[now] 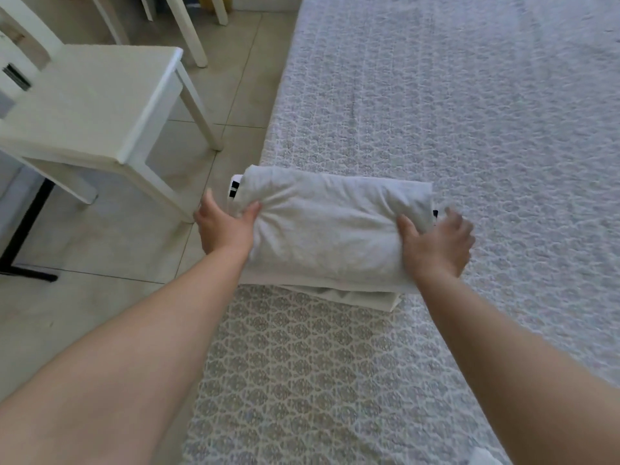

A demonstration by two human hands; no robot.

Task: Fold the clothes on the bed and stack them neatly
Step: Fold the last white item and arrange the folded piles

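A folded white garment (pixel 328 229) lies on top of a small stack of folded clothes (pixel 355 298) near the left edge of the bed (pixel 469 112). My left hand (pixel 224 229) grips the garment's left end, thumb on top and fingers underneath. At the right end my right hand (pixel 436 243) holds the cloth with its thumb pressed on top; its fingers are blurred. A black-and-white piece (pixel 235 187) pokes out of the stack at the back left. The lower layers are mostly hidden under the top garment.
The bed carries a pale patterned quilt that stretches far to the right and back. A white chair (pixel 100 105) stands on the tiled floor (pixel 110 236) just left of the bed. More white furniture legs (pixel 188 28) stand behind it. A black frame (pixel 27 236) sits at far left.
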